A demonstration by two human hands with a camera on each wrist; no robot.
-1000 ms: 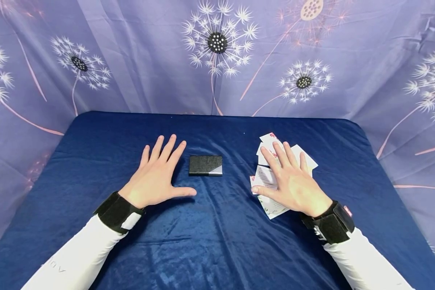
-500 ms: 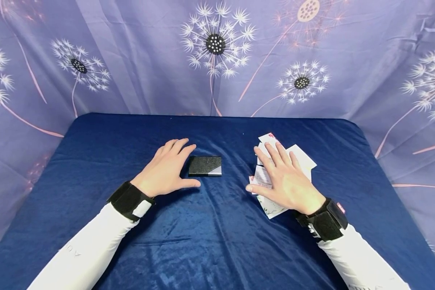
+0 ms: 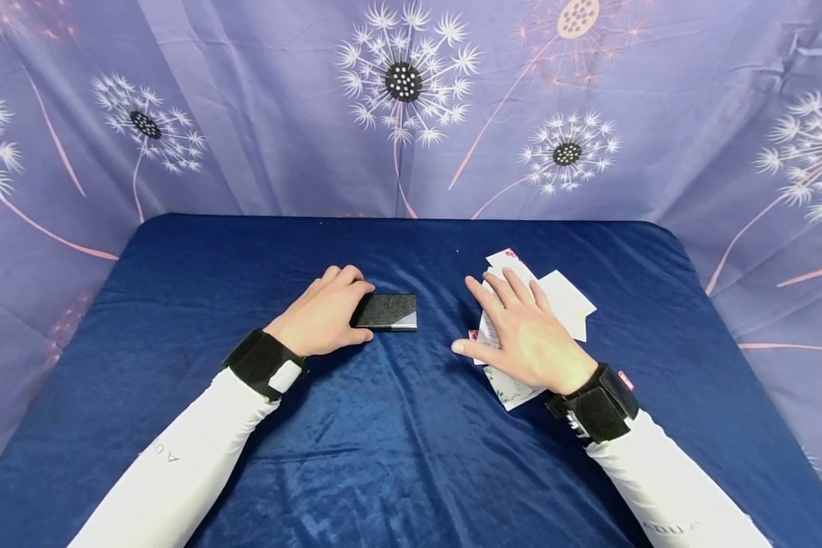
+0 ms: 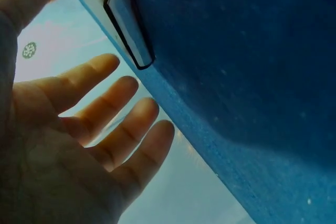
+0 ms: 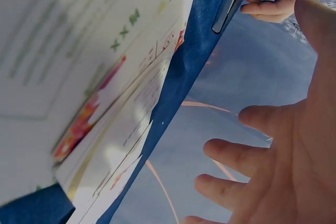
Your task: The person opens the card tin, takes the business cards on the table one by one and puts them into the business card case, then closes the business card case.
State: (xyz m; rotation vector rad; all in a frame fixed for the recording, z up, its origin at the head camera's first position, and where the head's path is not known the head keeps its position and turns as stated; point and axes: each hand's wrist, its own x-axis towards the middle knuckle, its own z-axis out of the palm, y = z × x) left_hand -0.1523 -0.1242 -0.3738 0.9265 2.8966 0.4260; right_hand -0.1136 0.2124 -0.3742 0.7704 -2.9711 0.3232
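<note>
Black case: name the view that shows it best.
Head view: the black case shows most of its top, the left hand overlapping one end. Left wrist: edge-on and cropped. Right wrist: small and slanted.

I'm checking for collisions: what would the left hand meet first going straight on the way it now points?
Most likely the black case, lying just ahead of the left hand; any gap between them is hard to judge.

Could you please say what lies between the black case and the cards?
Blue cloth separates the case and cards in the head view; the right hand partly overhangs it.
</note>
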